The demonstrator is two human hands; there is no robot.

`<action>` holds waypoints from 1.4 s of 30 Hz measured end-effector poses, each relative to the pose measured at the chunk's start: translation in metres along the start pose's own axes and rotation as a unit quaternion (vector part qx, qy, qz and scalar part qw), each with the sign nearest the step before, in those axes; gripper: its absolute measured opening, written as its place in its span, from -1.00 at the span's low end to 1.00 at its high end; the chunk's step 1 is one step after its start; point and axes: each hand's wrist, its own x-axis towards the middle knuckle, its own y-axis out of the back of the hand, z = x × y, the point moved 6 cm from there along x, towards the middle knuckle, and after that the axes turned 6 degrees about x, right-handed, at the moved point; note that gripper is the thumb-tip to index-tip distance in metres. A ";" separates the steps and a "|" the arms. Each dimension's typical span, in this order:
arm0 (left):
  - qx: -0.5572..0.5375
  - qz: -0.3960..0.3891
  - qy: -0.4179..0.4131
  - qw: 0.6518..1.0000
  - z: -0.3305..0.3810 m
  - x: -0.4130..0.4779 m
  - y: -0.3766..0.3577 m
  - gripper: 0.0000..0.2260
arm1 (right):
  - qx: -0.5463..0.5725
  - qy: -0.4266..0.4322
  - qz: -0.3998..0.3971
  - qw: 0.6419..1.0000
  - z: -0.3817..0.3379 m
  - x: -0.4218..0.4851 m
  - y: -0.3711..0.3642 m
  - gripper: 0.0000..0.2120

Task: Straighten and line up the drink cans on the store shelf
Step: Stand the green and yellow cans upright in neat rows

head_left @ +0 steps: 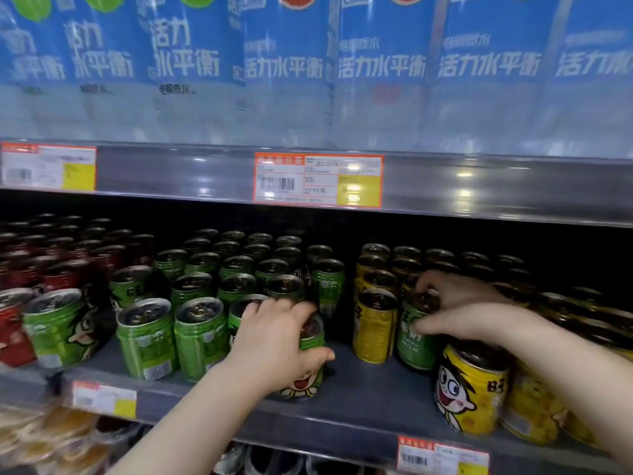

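Among yellow cans, the right hand [455, 303] grips an upright stray green metal can [416, 337] (rightward of its row); the left hand [274, 344] clasps a front green cartoon-printed can [305, 378].

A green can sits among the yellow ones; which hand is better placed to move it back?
Right. The right hand already grips the stray green can; the left hand is occupied holding another green can.

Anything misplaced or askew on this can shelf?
Yes. A green can stands among the yellow cans, gripped by the right hand. On the far left, another green can leans beside the red cans. Nothing looks spilled.
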 end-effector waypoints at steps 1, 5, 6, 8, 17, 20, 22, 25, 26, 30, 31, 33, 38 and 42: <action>-0.007 0.004 -0.004 1.000 -0.001 -0.001 -0.003 -0.35 | 0.000 0.003 0.015 1.000 -0.003 -0.003 0.008 -0.42; -0.024 0.027 -0.007 0.999 -0.003 -0.001 -0.008 -0.34 | 0.053 0.053 0.041 0.996 -0.027 -0.016 0.041 -0.50; -0.030 0.031 -0.007 0.999 -0.004 -0.002 -0.008 -0.34 | 0.082 0.068 0.042 0.993 -0.035 -0.018 0.044 -0.54; -0.050 0.038 -0.013 0.998 -0.005 -0.004 -0.008 -0.31 | 0.119 0.098 0.054 0.987 -0.054 -0.019 0.045 -0.58; -0.137 0.164 -0.006 0.977 -0.052 -0.027 0.011 -0.40 | 0.166 0.120 0.104 0.973 -0.113 0.020 0.012 -0.49; -0.122 0.194 0.024 0.973 -0.078 -0.035 0.014 -0.49 | 0.115 0.109 0.066 0.985 -0.117 0.032 -0.002 -0.47; -0.107 0.187 0.044 0.975 -0.094 -0.039 0.013 -0.50 | 0.103 0.097 0.030 0.989 -0.117 0.039 -0.017 -0.47; -0.089 0.164 0.060 0.981 -0.116 -0.043 0.007 -0.50 | 0.100 0.096 -0.018 0.990 -0.117 0.051 -0.041 -0.51; -0.089 0.157 0.064 0.982 -0.123 -0.045 0.005 -0.51 | 0.086 0.099 -0.035 0.991 -0.117 0.053 -0.048 -0.53; -0.118 0.182 0.028 0.976 -0.142 -0.053 -0.001 -0.57 | 0.035 0.084 -0.077 0.993 -0.122 0.057 -0.054 -0.56; -0.139 0.191 0.018 0.972 -0.146 -0.055 0.000 -0.58 | 0.023 0.082 -0.077 0.993 -0.127 0.056 -0.050 -0.58; -0.161 0.210 0.016 0.964 -0.156 -0.057 0.003 -0.60 | 0.014 0.103 -0.046 0.994 -0.146 0.055 -0.041 -0.60; -0.149 0.218 0.069 0.962 -0.208 -0.058 0.007 -0.54 | 0.074 0.231 0.014 0.970 -0.235 0.029 -0.048 -0.68; -0.113 0.219 0.126 0.961 -0.259 -0.065 0.012 -0.43 | 0.039 0.319 -0.045 0.946 -0.297 0.009 -0.090 -0.38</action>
